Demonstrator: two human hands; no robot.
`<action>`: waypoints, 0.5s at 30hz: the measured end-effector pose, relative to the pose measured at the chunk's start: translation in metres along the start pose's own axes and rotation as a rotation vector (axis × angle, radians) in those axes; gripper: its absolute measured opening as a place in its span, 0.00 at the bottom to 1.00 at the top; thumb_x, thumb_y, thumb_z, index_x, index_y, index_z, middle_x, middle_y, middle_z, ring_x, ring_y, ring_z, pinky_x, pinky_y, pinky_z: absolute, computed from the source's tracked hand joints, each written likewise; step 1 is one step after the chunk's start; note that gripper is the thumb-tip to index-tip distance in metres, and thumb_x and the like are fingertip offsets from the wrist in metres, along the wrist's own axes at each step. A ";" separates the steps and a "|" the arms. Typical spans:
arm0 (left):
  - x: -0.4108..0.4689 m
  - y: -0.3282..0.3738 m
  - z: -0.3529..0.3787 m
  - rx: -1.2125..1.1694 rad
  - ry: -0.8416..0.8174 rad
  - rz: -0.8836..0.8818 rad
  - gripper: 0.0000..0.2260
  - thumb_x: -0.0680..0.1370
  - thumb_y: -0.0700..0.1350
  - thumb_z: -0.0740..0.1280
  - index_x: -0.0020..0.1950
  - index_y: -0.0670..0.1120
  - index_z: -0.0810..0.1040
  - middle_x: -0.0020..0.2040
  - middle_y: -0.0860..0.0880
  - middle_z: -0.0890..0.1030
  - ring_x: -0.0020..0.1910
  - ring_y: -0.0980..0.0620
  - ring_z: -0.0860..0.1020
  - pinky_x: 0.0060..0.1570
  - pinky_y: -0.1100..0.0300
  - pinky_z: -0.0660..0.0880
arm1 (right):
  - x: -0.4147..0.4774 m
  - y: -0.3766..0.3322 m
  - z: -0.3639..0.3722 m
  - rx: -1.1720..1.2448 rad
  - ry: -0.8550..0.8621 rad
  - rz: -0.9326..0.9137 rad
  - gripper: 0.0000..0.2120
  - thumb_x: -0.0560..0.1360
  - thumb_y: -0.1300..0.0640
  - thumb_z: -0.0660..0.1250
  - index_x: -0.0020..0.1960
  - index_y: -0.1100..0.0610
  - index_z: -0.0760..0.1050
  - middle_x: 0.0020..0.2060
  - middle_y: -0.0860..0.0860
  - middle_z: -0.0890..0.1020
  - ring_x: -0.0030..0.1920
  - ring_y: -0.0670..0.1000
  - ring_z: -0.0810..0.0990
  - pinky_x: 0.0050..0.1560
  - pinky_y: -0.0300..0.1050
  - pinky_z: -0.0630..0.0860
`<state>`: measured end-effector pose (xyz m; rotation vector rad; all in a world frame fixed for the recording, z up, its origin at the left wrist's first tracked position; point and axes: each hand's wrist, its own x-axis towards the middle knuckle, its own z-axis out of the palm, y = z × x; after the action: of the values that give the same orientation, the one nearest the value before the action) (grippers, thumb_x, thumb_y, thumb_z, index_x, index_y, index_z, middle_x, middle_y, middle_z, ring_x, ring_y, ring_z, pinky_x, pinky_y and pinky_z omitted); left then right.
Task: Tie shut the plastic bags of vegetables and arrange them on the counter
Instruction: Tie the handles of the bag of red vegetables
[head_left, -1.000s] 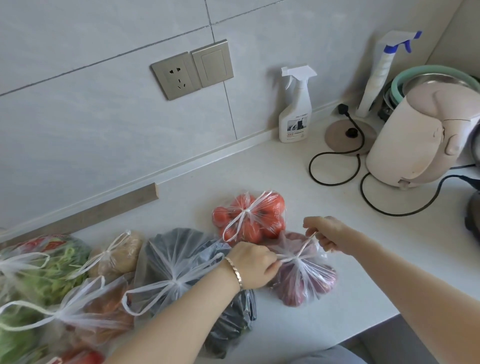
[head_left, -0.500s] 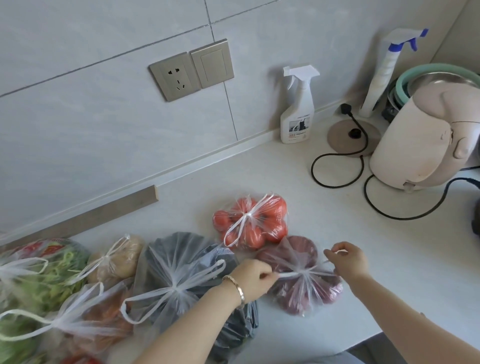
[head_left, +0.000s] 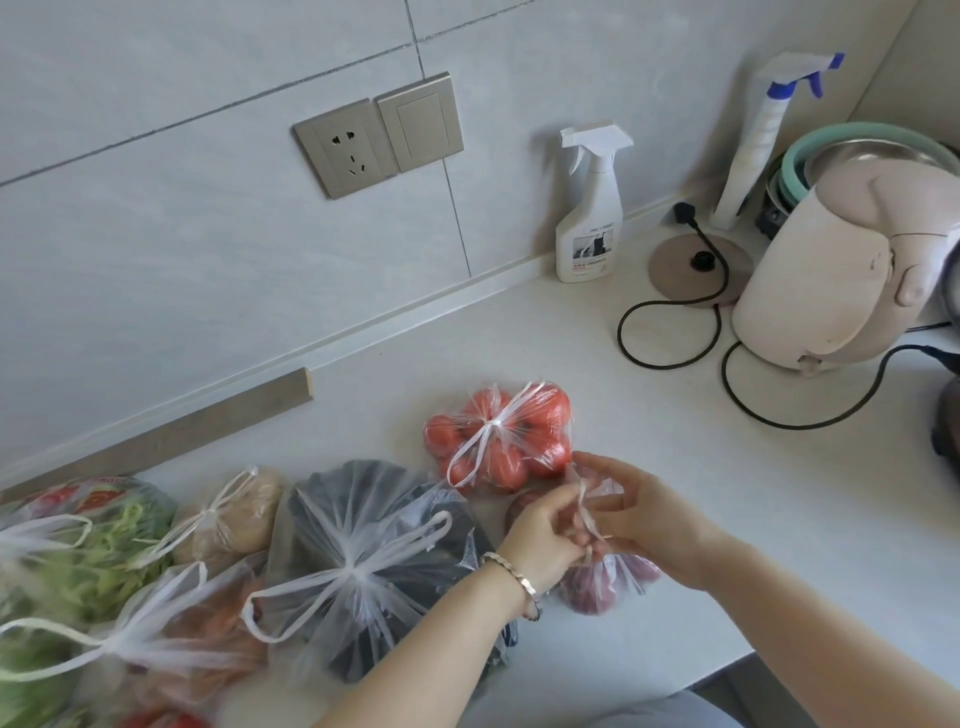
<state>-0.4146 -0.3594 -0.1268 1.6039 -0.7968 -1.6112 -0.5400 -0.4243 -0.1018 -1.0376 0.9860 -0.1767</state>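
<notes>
Counter (head_left: 649, 467) runs along the tiled wall; pale kettle (head_left: 831, 270) sits off its base at far right, well apart from the bags. Tied bags crowd the left: greens bag (head_left: 78, 551), bag of dark veg (head_left: 374, 545), potato bag (head_left: 234, 514), all knotted. Tomato bag (head_left: 498, 441) is knotted, mid-counter. Touching its near side, close to the counter's front edge: the purple-veg bag (head_left: 597, 587), half hidden under the hands. Left hand (head_left: 540, 535) and right hand (head_left: 639, 519) are together over its neck, fingertips touching, both pinching its white handle strips (head_left: 587, 512). Can't tell if the knot is closed.
</notes>
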 end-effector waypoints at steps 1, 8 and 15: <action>0.001 -0.003 0.000 0.091 -0.009 0.045 0.26 0.73 0.27 0.63 0.66 0.49 0.70 0.40 0.49 0.76 0.33 0.65 0.79 0.40 0.71 0.77 | -0.001 0.000 0.000 -0.102 -0.006 -0.012 0.27 0.72 0.72 0.63 0.66 0.51 0.69 0.35 0.54 0.84 0.32 0.48 0.80 0.41 0.42 0.80; 0.000 -0.002 -0.024 0.359 0.069 0.160 0.05 0.70 0.45 0.73 0.44 0.49 0.83 0.39 0.51 0.81 0.40 0.56 0.77 0.46 0.65 0.75 | 0.004 0.001 -0.021 -0.456 0.133 0.022 0.14 0.68 0.54 0.74 0.53 0.50 0.77 0.30 0.45 0.73 0.25 0.41 0.69 0.29 0.30 0.66; -0.005 -0.010 -0.052 0.810 0.038 0.194 0.10 0.73 0.52 0.68 0.41 0.47 0.83 0.29 0.58 0.73 0.31 0.60 0.71 0.34 0.67 0.69 | 0.020 0.035 -0.039 -0.757 0.213 0.100 0.24 0.71 0.43 0.67 0.25 0.56 0.65 0.22 0.48 0.62 0.25 0.47 0.59 0.29 0.39 0.57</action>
<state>-0.3632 -0.3466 -0.1348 1.9897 -1.6688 -1.1633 -0.5687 -0.4416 -0.1474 -1.6741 1.3380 0.1941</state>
